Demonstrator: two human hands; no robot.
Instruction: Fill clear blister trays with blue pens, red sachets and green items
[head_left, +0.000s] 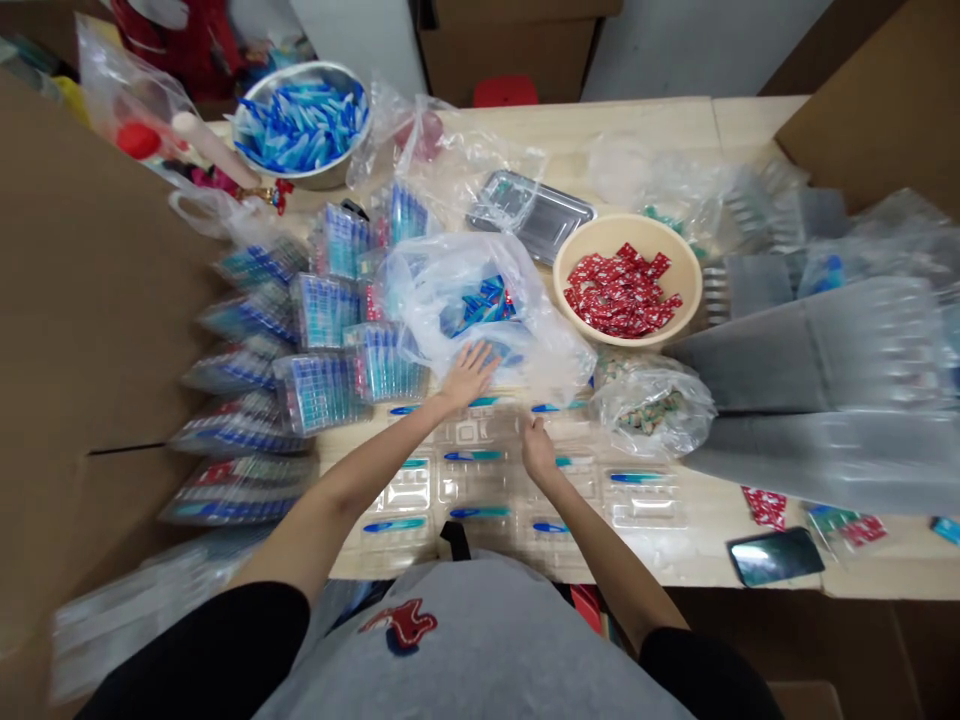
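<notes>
My left hand (471, 373) lies with fingers spread on the near edge of a white plastic bag (540, 345). Inside that bag are slender blue pieces (487, 305). My right hand (536, 447) is closed above the clear plastic blister trays (466, 432); whatever its curled fingers hold is hidden. Several trays lie in rows on the table, many with one slim blue-and-teal piece (472, 456) in them. Another such piece (553, 407) rests just beyond my right hand.
A cream bowl (694, 285) holds red packets; a metal bowl (358, 150) holds more blue pieces. Filled clear packs (322, 395) stand at left. Stacked trays (810, 345) and a small bag (694, 420) are at right. A phone (776, 556) lies near the front edge.
</notes>
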